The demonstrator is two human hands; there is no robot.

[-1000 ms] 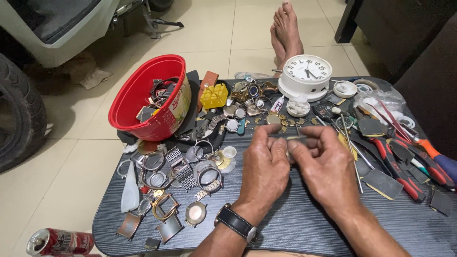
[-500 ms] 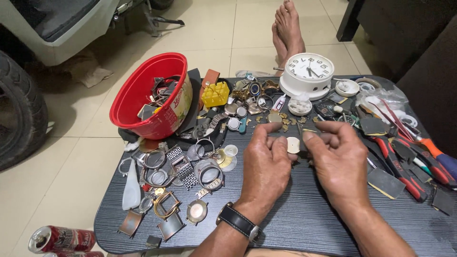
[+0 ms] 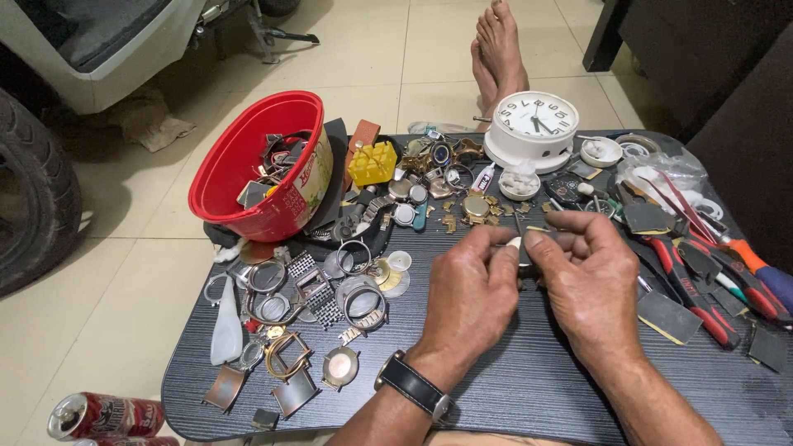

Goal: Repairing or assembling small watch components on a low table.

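Fingers of left hand [image 3: 471, 293] and right hand [image 3: 591, 277] pinched one small pale part [image 3: 515, 244]; slipping, it could vanish among bench [image 3: 529, 388] clutter.

Left hand [image 3: 471, 293] and right hand [image 3: 591, 281] have closed together since 0.5 s ago; fingertips now meet. Small pale part [image 3: 515, 244], then plainly visible between them, is now mostly hidden.
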